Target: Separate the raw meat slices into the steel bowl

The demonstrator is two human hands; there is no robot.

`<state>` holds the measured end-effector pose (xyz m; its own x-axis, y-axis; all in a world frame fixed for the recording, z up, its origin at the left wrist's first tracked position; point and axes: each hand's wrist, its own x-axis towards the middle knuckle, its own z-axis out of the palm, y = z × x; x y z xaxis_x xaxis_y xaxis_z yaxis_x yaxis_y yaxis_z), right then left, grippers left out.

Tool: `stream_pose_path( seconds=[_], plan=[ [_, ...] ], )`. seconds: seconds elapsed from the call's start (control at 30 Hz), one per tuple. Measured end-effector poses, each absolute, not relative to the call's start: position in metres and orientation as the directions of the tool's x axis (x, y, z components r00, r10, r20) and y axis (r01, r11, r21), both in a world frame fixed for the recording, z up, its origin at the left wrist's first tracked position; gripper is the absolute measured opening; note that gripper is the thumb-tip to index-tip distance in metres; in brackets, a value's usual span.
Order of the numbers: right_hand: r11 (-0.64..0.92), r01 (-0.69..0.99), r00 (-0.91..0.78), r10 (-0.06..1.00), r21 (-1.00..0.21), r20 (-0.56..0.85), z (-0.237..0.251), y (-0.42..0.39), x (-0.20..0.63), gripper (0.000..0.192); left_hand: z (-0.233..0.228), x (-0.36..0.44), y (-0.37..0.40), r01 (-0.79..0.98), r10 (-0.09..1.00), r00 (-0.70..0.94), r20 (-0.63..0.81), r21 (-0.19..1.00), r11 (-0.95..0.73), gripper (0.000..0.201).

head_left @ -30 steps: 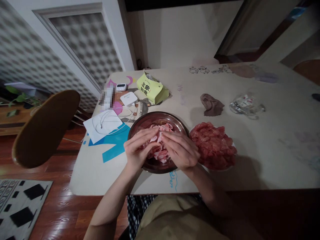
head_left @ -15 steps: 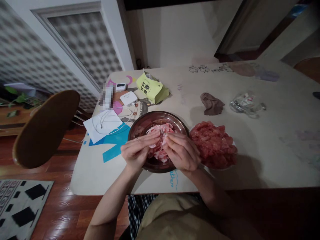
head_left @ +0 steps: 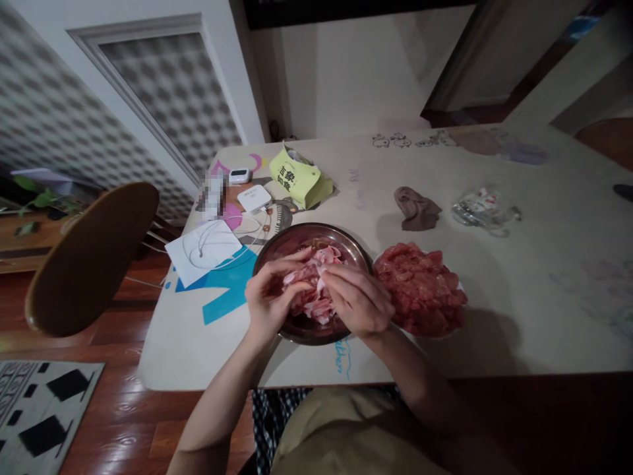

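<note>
Your left hand [head_left: 270, 300] and right hand [head_left: 357, 301] meet over the near half of the metal bowl [head_left: 277, 247], which sits on the counter [head_left: 519, 297] just in front of you, and both are curled with the fingertips pinching one pale pink slice of meat [head_left: 302, 277] lifted off the meat pile [head_left: 316, 305] in the bowl. Judging by the pinch, you are peeling slices apart, so keep the grips close together at the edge of the slice and draw them apart slowly; thin wet meat of this kind looks likely to tear if you pull hard or from one corner. Work low over the bowl so anything that slips falls back in and not onto the counter. The heaped plate of darker red meat [head_left: 420, 287] stands just beside the bowl on your right, almost touching your right wrist, so mind that elbow. Your palms and thumbs are turned away from the camera, so how much of the slice each hand really has cannot be made out. The hands also hide the near rim of the bowl, and the plate under the red meat barely shows at all.
</note>
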<state>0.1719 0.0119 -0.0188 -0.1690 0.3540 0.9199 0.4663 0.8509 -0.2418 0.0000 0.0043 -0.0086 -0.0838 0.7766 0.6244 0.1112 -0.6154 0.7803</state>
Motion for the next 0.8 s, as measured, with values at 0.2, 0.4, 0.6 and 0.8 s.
stream_pose_path(
  seconds=[0.2,0.4,0.6,0.8],
  plan=[
    [0.84,0.504,-0.195,0.337,-0.201,0.921,-0.018,0.011,0.173,0.046,-0.005,-0.001,0.0,0.386,0.793,-0.074,0.605,0.75,-0.536,0.017],
    [0.799,0.538,-0.091,0.37,-0.267,0.925,-0.013,0.012,0.171,0.038,-0.009,-0.002,-0.004,0.416,0.703,-0.064,0.709,0.659,-0.627,0.014],
    [0.819,0.489,-0.159,0.422,-0.3,0.892,-0.008,0.017,0.167,0.046,-0.011,-0.004,-0.001,0.401,0.631,-0.026,0.776,0.586,-0.704,0.025],
    [0.826,0.436,-0.145,0.455,-0.356,0.879,-0.006,0.017,0.167,0.052,-0.013,-0.004,0.003,0.284,0.572,0.002,0.821,0.548,-0.787,0.039]
  ],
)
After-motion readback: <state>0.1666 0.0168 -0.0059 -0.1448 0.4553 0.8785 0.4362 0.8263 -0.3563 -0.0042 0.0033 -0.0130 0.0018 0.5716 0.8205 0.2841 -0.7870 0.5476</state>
